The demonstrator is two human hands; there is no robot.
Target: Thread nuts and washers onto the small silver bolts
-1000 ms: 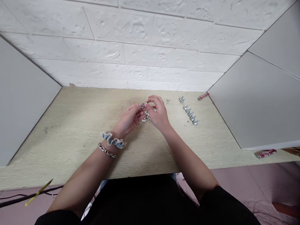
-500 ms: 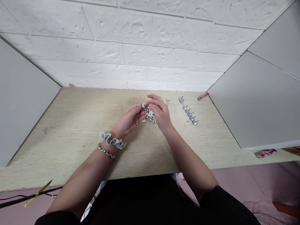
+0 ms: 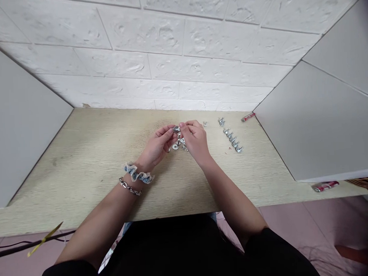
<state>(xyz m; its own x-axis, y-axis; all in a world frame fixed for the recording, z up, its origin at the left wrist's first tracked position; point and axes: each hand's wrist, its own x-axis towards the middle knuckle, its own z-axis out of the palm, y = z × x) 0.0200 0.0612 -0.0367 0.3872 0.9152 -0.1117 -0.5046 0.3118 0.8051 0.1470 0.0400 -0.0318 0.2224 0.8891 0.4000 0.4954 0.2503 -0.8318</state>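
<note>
Over the middle of a pale wooden desk (image 3: 91, 157), my left hand (image 3: 155, 147) and my right hand (image 3: 195, 141) meet fingertip to fingertip. Both pinch one small silver bolt with a washer (image 3: 176, 130) held just above the desk. Under the fingers lies a small pile of loose silver washers and nuts (image 3: 178, 144). My left wrist wears a blue-white scrunchie (image 3: 138, 173) and a chain bracelet.
A row of several assembled silver bolts (image 3: 232, 140) lies to the right, with two more pieces (image 3: 222, 121) behind it. A red pen-like item (image 3: 249, 117) lies by the right partition; another red item (image 3: 324, 186) lies on the desk's right edge. A white brick wall stands behind.
My hands stayed together over the pile; the right fingers shifted on the bolt, turning it slightly. The view tilted a little.
</note>
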